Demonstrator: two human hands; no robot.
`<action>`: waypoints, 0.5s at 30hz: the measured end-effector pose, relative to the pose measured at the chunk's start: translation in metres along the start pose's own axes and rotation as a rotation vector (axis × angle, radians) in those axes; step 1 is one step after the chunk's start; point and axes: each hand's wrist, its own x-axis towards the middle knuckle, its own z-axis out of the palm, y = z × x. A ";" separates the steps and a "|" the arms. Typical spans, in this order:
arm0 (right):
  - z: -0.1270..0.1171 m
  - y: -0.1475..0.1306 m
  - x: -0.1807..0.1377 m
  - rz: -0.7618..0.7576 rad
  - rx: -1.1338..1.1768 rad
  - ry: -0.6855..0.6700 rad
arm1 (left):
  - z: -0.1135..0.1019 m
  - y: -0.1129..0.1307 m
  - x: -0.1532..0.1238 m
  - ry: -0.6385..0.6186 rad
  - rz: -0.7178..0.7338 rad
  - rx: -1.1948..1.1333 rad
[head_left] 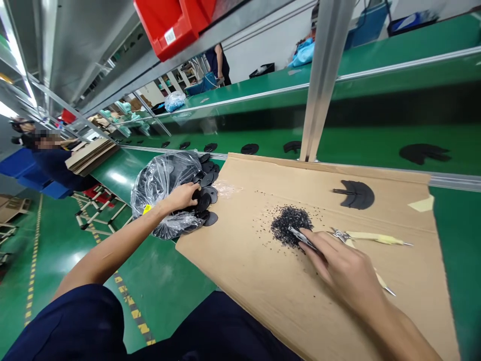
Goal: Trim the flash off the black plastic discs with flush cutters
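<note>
My left hand (183, 196) reaches into a heap of flat black plastic discs (206, 190) spilling from a clear plastic bag (160, 186); its fingers are curled on one of the discs. My right hand (340, 265) lies on a sheet of brown cardboard (263, 281) and pinches a slim metal tool (302, 236) whose tip rests in a small pile of black plastic scraps (289, 223). A single black half-round part (356, 194) lies farther back on the cardboard.
Small cutters with yellow-taped handles (370, 237) lie right of the scraps. Behind the cardboard runs a green conveyor belt (376, 143) carrying more black parts (424, 152). An aluminium post (323, 80) stands upright. Red bins (169, 22) hang overhead. A co-worker (52, 160) sits at far left.
</note>
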 end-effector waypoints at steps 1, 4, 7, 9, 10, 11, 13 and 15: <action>0.000 0.001 0.000 0.003 -0.006 0.003 | -0.001 0.000 0.002 0.003 0.012 -0.033; 0.000 0.003 -0.001 0.011 -0.023 -0.001 | -0.003 0.004 0.007 0.013 0.065 -0.145; 0.001 0.002 -0.001 0.009 -0.027 -0.012 | -0.007 0.016 0.007 0.038 0.140 -0.258; 0.001 0.002 -0.001 0.011 -0.021 -0.021 | -0.012 0.026 0.007 0.035 0.208 -0.326; 0.000 0.002 -0.001 0.013 -0.014 -0.027 | -0.016 0.031 0.007 0.020 0.245 -0.355; 0.000 0.002 0.000 0.014 -0.007 -0.031 | -0.021 0.034 0.007 -0.002 0.282 -0.380; -0.001 0.003 0.000 0.014 0.002 -0.029 | -0.031 0.038 0.011 -0.058 0.339 -0.419; -0.002 0.004 0.001 0.015 0.003 -0.017 | -0.042 0.037 0.021 -0.072 0.341 -0.408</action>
